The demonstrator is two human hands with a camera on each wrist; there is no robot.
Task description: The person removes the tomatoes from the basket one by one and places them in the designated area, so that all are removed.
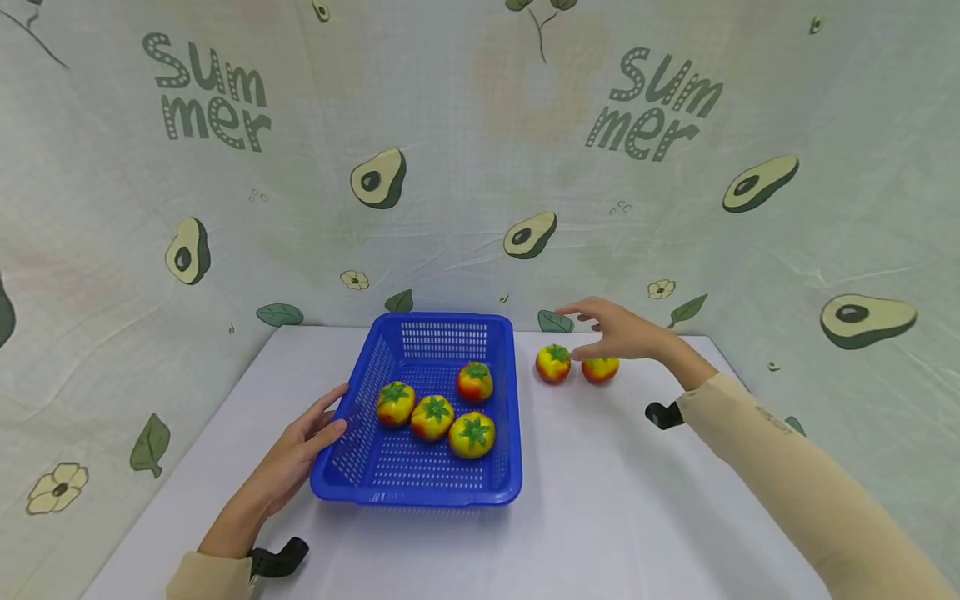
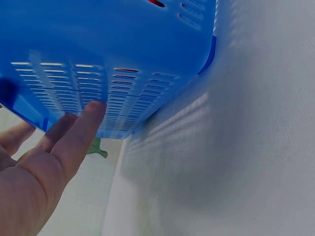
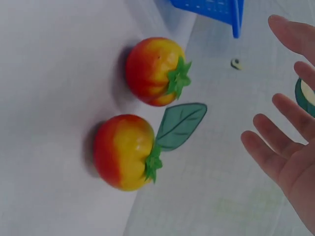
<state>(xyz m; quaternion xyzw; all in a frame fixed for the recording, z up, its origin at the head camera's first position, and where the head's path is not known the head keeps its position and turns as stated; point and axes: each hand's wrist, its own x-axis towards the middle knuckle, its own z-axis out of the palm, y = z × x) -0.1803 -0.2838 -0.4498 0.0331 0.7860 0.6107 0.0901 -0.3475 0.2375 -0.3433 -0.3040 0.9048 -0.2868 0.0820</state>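
Observation:
A blue plastic basket (image 1: 417, 493) with slotted walls stands on the table, several yellow-and-red toy tomatoes (image 1: 432, 417) with green leafy tops inside it. At its left side is my left hand (image 1: 296, 446), fairly straight fingers at the rim; the left wrist view shows fingertips (image 2: 94, 109) against the slotted outer wall. Right of the basket, two more tomatoes lie side by side, a left one (image 1: 553, 364) and a right one (image 1: 600, 369). Over them hovers my right hand (image 1: 626, 332), fingers spread and nothing in its grasp, partly covering the right tomato in the head view.
A white cloth covers the table (image 1: 585, 500). Behind it and along both sides hangs a pale fabric backdrop (image 1: 450, 108) printed with avocados, leaves and lettering. Black wrist devices (image 1: 281, 558) show at both sleeves.

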